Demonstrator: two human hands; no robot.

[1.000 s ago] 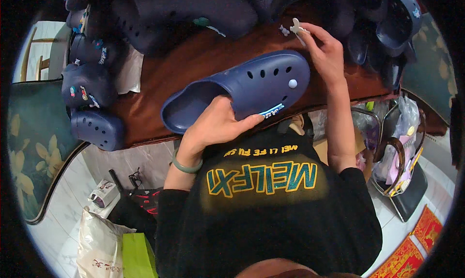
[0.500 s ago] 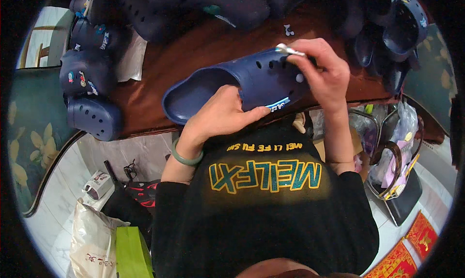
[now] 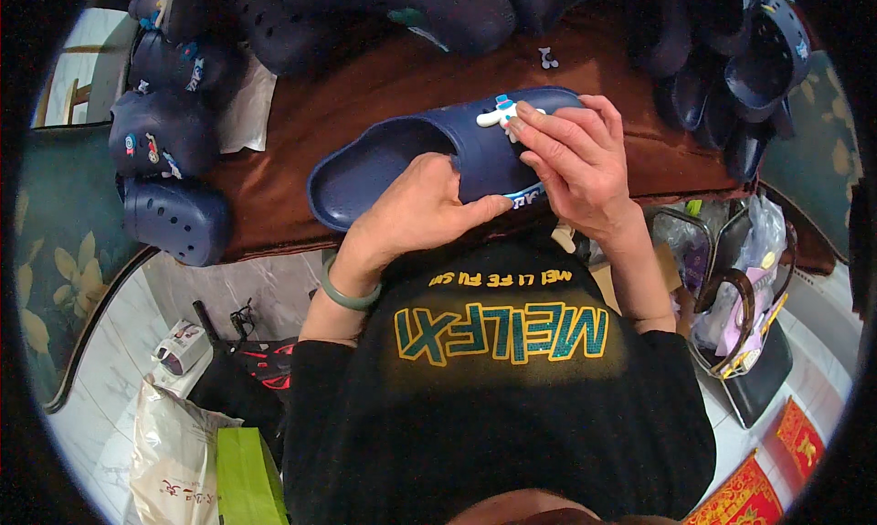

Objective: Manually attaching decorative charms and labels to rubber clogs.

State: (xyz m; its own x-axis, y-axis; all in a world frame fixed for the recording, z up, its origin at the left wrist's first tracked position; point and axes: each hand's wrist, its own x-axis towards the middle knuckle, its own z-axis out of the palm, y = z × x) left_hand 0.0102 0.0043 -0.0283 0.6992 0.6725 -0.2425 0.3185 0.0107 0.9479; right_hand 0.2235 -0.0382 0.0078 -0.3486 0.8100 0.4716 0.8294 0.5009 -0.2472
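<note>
Both hands [image 3: 416, 210] [image 3: 575, 164] closed on navy clog [image 3: 475, 150]

You get even, fairly bright indoor light from above, strongest on both hands and the dark blue clog [image 3: 457, 155] between them, which shows a soft sheen. The far clogs [image 3: 402, 9] sink into shadow, their detail lost. Your view sits in a black circular frame, and the table edge [image 3: 265, 246] bows near the rim. The centre is sharp; the near left floor [image 3: 110, 379] looks paler and softer.
</note>
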